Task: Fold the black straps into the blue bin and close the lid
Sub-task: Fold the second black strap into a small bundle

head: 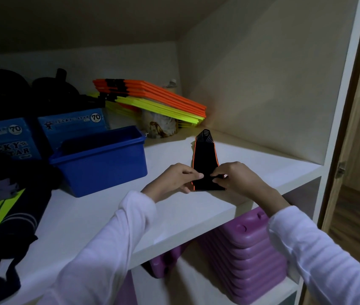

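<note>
A black strap with orange edging (205,158) lies flat on the white shelf (100,219), its far end pointing toward the back wall. My left hand (175,178) pinches its near end from the left. My right hand (233,176) pinches the same end from the right. The blue bin (106,164) stands to the left of my hands, with no lid on it. Its inside is dark and I cannot tell what it holds. No lid is visible.
Two blue "Lucky Star" boxes (71,126) stand behind the bin. Orange and yellow flat bars (152,100) are stacked at the back. Dark clothing with neon stripes (1,216) lies at the left. Purple plastic pieces (247,252) fill the compartment below the shelf.
</note>
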`<state>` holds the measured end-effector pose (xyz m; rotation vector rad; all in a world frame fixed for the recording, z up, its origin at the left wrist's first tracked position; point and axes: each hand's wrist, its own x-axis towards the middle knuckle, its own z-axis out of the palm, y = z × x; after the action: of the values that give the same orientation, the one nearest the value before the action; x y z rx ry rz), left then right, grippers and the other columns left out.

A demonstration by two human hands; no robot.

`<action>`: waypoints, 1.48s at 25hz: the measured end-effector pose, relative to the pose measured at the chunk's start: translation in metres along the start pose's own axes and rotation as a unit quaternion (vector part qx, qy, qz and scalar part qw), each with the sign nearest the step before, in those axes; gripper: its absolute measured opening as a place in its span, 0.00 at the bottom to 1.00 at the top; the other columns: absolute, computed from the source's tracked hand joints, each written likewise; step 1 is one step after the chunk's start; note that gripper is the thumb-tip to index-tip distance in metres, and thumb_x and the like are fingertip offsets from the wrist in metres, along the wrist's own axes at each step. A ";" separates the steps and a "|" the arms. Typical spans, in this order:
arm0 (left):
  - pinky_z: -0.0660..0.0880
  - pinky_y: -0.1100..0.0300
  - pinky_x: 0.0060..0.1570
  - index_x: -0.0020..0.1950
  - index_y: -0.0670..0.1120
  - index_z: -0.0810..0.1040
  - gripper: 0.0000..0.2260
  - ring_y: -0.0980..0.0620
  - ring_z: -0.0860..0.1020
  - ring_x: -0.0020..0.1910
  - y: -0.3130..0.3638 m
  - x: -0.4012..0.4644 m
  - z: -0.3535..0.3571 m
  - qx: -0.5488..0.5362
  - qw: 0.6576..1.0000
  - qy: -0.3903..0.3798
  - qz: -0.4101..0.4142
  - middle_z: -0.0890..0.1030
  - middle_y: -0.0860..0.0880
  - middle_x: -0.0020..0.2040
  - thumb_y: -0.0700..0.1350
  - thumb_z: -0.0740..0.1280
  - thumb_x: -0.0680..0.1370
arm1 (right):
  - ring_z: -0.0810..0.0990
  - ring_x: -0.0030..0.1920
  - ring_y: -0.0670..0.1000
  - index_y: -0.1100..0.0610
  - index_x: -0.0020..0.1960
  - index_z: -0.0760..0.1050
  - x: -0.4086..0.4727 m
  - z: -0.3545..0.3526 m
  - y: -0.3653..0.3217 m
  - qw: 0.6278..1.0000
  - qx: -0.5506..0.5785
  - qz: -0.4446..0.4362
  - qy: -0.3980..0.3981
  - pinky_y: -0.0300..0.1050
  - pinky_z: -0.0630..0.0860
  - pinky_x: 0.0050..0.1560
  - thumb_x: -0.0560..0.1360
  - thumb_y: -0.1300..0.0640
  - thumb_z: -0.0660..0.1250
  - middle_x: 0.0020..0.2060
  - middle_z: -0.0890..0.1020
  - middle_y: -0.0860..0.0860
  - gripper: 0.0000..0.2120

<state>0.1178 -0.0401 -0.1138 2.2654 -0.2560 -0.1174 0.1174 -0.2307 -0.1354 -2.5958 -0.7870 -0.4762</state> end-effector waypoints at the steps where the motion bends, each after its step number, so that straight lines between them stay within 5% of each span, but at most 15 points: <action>1: 0.76 0.71 0.33 0.59 0.42 0.80 0.15 0.56 0.76 0.32 0.000 0.000 0.000 0.004 1.000 -0.007 -0.001 0.79 0.49 0.40 0.47 0.68 0.76 | 0.81 0.51 0.54 0.57 0.56 0.81 0.000 0.000 0.001 1.000 -0.005 -0.002 -0.003 0.41 0.72 0.50 0.74 0.59 0.66 0.53 0.84 0.52 0.12; 6: 0.72 0.77 0.27 0.60 0.39 0.80 0.16 0.58 0.77 0.31 0.000 0.000 0.005 0.040 0.999 -0.009 0.009 0.79 0.46 0.46 0.43 0.71 0.73 | 0.81 0.53 0.52 0.58 0.54 0.81 -0.003 0.008 0.008 1.000 0.017 0.012 -0.019 0.38 0.71 0.50 0.74 0.60 0.68 0.53 0.84 0.51 0.10; 12: 0.71 0.77 0.26 0.59 0.34 0.77 0.16 0.63 0.80 0.24 0.006 -0.002 0.009 -0.007 1.000 -0.018 -0.008 0.77 0.48 0.39 0.34 0.71 0.72 | 0.81 0.52 0.55 0.60 0.54 0.81 -0.004 0.011 0.015 0.999 0.048 0.019 0.000 0.47 0.75 0.55 0.75 0.62 0.66 0.52 0.84 0.54 0.10; 18: 0.76 0.75 0.30 0.60 0.35 0.77 0.16 0.56 0.78 0.33 0.003 0.005 0.012 0.043 0.999 -0.010 -0.003 0.77 0.46 0.42 0.36 0.72 0.72 | 0.80 0.56 0.54 0.61 0.56 0.81 -0.001 0.011 0.021 0.998 0.049 0.019 -0.016 0.30 0.65 0.51 0.73 0.64 0.67 0.55 0.83 0.55 0.12; 22: 0.71 0.77 0.26 0.58 0.36 0.78 0.14 0.59 0.77 0.33 0.005 0.003 0.014 0.077 0.997 -0.006 0.005 0.78 0.46 0.42 0.36 0.71 0.73 | 0.80 0.54 0.55 0.59 0.57 0.80 -0.005 0.009 0.022 0.999 0.044 0.003 -0.026 0.41 0.73 0.54 0.72 0.57 0.70 0.54 0.83 0.55 0.14; 25: 0.70 0.77 0.26 0.58 0.38 0.79 0.14 0.59 0.76 0.35 0.007 0.003 0.014 0.120 0.993 -0.001 0.014 0.78 0.48 0.43 0.39 0.71 0.73 | 0.81 0.47 0.56 0.57 0.53 0.80 -0.007 0.008 0.014 1.000 0.004 -0.026 -0.002 0.43 0.73 0.44 0.73 0.53 0.68 0.47 0.84 0.54 0.12; 28: 0.69 0.69 0.41 0.60 0.43 0.79 0.17 0.54 0.74 0.46 0.008 0.003 0.013 0.223 0.972 0.021 0.069 0.76 0.48 0.50 0.46 0.71 0.73 | 0.76 0.36 0.56 0.59 0.45 0.78 -0.005 0.009 0.010 0.998 -0.033 -0.045 0.039 0.42 0.66 0.35 0.72 0.47 0.68 0.35 0.80 0.53 0.14; 31: 0.69 0.64 0.50 0.64 0.44 0.76 0.21 0.50 0.76 0.54 0.005 0.007 0.013 0.223 0.968 0.043 0.108 0.77 0.46 0.56 0.46 0.72 0.72 | 0.73 0.35 0.52 0.59 0.49 0.79 0.004 0.001 0.016 0.998 0.044 0.016 0.046 0.37 0.64 0.32 0.72 0.54 0.67 0.37 0.81 0.54 0.10; 33: 0.73 0.65 0.46 0.65 0.44 0.74 0.20 0.49 0.78 0.50 0.005 0.010 0.015 0.167 0.979 0.059 0.102 0.80 0.43 0.56 0.42 0.71 0.73 | 0.74 0.38 0.51 0.59 0.55 0.80 0.010 -0.003 0.021 0.992 0.108 0.051 0.031 0.33 0.65 0.34 0.74 0.59 0.66 0.39 0.81 0.55 0.11; 37: 0.72 0.65 0.43 0.62 0.44 0.74 0.17 0.50 0.78 0.47 0.006 0.017 0.016 0.012 0.992 0.097 0.080 0.81 0.41 0.50 0.38 0.69 0.74 | 0.74 0.40 0.52 0.57 0.51 0.79 0.018 -0.007 0.029 0.947 0.297 0.107 0.054 0.40 0.70 0.40 0.77 0.60 0.64 0.39 0.78 0.54 0.06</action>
<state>0.1311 -0.0596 -0.1200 2.2512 -0.3347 0.1904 0.1467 -0.2479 -0.1292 -2.0390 -0.5024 -0.2597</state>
